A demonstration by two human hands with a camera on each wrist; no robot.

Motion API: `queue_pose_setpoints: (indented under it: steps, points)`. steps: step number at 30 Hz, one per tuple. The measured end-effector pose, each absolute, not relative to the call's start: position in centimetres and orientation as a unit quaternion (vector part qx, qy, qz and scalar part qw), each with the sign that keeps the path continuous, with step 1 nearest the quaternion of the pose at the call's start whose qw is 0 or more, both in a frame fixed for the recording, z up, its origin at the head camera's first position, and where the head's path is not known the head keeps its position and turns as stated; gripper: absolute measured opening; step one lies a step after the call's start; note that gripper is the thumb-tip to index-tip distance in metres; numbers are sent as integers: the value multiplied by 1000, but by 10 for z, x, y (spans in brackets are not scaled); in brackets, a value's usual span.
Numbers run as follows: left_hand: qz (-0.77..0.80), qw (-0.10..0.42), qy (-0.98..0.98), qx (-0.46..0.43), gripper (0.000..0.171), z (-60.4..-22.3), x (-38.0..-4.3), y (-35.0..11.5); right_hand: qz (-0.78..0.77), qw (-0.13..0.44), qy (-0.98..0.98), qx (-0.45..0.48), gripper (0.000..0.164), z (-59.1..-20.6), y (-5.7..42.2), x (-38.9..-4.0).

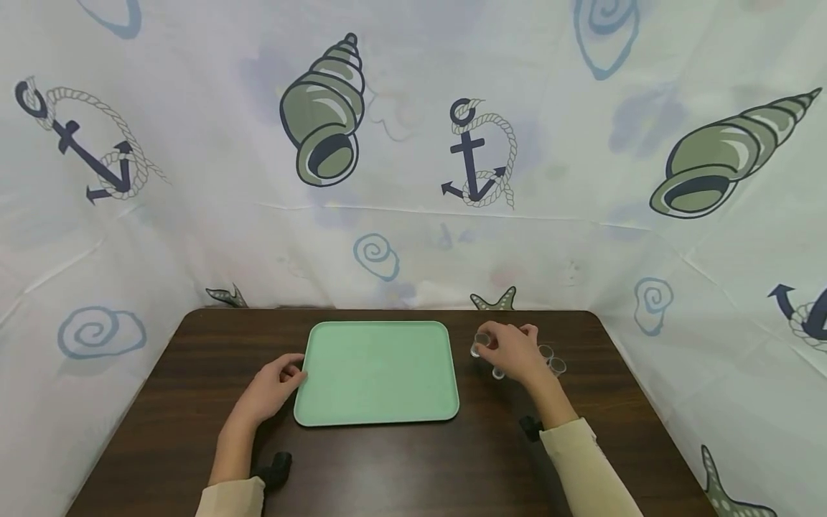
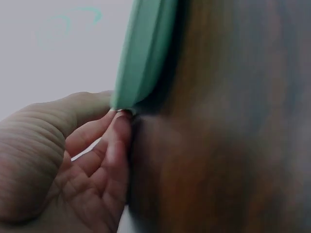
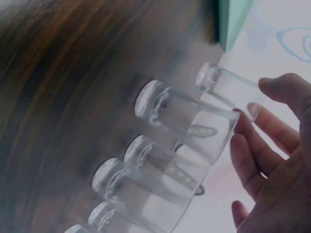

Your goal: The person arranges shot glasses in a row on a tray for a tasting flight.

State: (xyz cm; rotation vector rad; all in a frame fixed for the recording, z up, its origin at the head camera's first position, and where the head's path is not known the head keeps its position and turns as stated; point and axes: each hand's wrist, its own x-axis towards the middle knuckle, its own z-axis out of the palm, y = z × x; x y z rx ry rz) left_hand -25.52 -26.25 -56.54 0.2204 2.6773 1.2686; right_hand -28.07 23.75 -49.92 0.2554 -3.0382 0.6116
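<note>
In the head view, my left hand [image 1: 271, 388] is at the left edge of a light green tray [image 1: 381, 373] lying flat on the dark wooden table. The left wrist view has its thumb at the tray's rim [image 2: 146, 53], the other fingers curled in just below. To the right of the tray, my right hand [image 1: 513, 352] pinches a small clear shot glass [image 3: 233, 87] near its rim between thumb and fingertips. Several similar shot glasses [image 3: 180, 116] stand in a row beside and under that hand, partly hidden by it in the head view.
The dark brown table [image 1: 362, 474] reaches back to a white curtain [image 1: 413, 158] printed with shells and anchors, which also hangs along both sides. A black wrist device [image 1: 278, 470] sits at the left sleeve, another [image 1: 531, 429] at the right.
</note>
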Motion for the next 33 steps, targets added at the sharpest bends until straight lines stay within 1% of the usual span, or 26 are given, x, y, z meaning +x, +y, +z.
queue_pose_setpoints:
  steps: [5, 8, 18, 26, 33]
  points:
    - [424, 94, 897, 83, 50, -559, -253, -265, 219, 55, -970, 94, 29, -491, 226, -281]
    - [424, 99, 896, 86, 50, -558, -251, -264, 226, 66, -968, 92, 30, -487, 219, -282]
    - [426, 118, 891, 103, 47, -552, -248, -265, 279, 56, -955, 80, 33, -483, 197, -279]
    - [441, 135, 882, 100, 51, -550, -242, -272, 328, 52, -939, 95, 34, -484, 156, -281]
    - [449, 126, 878, 105, 52, -550, -236, -274, 344, 39, -932, 105, 36, -496, 121, -280]
